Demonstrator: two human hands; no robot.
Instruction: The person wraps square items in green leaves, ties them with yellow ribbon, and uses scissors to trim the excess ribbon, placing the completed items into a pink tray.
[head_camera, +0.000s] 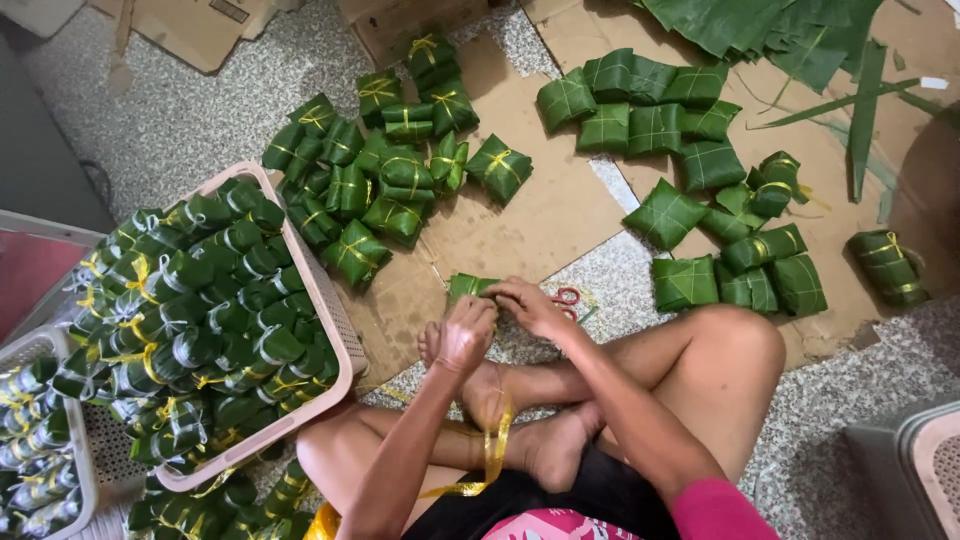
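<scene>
Both of your hands are closing on one small leaf-wrapped parcel (468, 287) just above your crossed legs: your left hand (466, 335) is gripping its near end, and your right hand (532, 305) is pinching its top. A yellow ribbon (494, 450) is trailing down over your feet. Red-handled scissors (567, 298) are lying just beside your right hand. A pink basket (322, 290) heaped with tied parcels is sitting to your left, near more bundles spread over cardboard (545, 215).
</scene>
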